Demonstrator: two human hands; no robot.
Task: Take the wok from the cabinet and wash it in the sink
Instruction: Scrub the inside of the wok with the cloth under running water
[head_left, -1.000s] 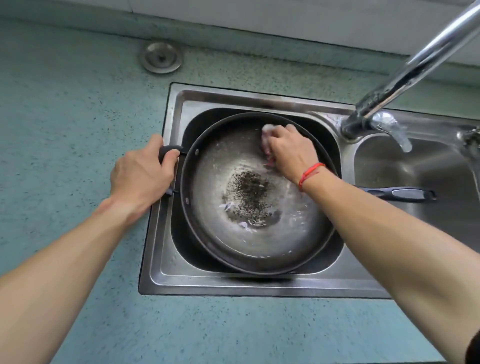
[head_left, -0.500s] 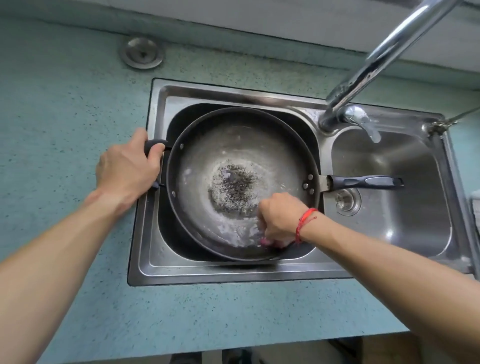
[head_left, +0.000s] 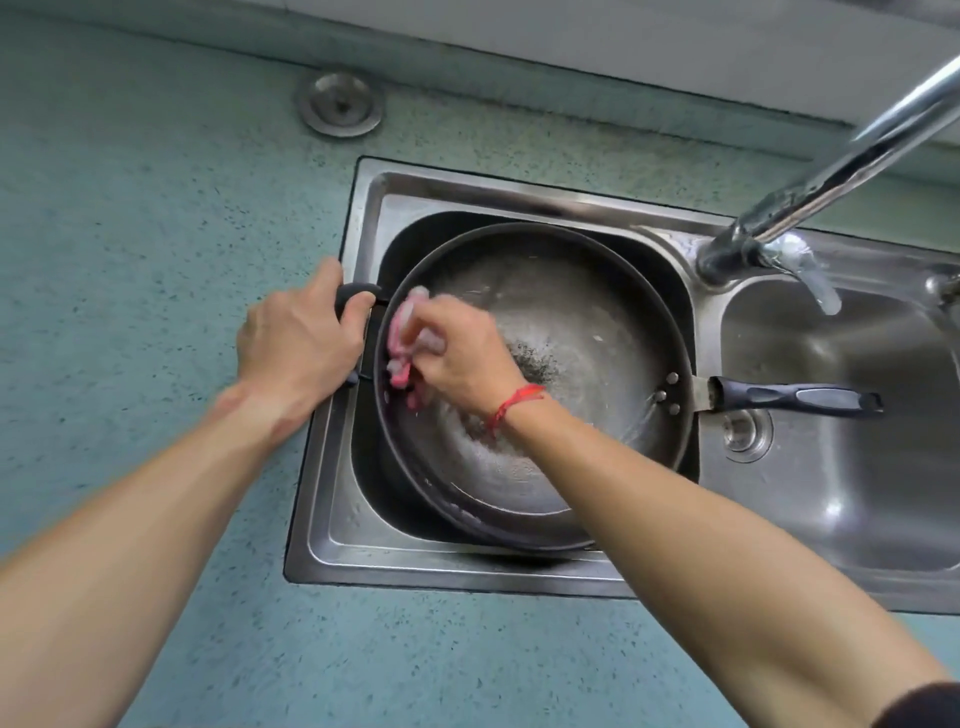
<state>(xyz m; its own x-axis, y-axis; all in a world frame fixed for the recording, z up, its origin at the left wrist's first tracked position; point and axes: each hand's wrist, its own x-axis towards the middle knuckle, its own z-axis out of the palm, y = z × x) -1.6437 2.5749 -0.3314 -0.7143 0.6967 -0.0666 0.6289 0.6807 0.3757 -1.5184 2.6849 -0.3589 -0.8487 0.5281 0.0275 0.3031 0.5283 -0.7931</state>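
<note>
A wide dark wok (head_left: 587, 332) lies in the left basin of the steel double sink (head_left: 363, 525), wet inside, with a patch of dark specks at its bottom. Its long black handle (head_left: 795, 397) reaches over the right basin. My left hand (head_left: 298, 343) grips the wok's small black side handle at the sink's left rim. My right hand (head_left: 457, 353), with a red string on the wrist, presses a pink cloth (head_left: 402, 338) against the wok's inner left wall, close to the left hand.
A chrome tap (head_left: 810, 182) slants in from the upper right, its base between the basins. The right basin has a drain (head_left: 740, 434). A round steel cap (head_left: 340, 104) sits in the teal speckled counter (head_left: 130, 234) behind the sink.
My right hand has swept the pink cloth from the wok's far side, round the near side, to the left wall. My left hand stays on the side handle.
</note>
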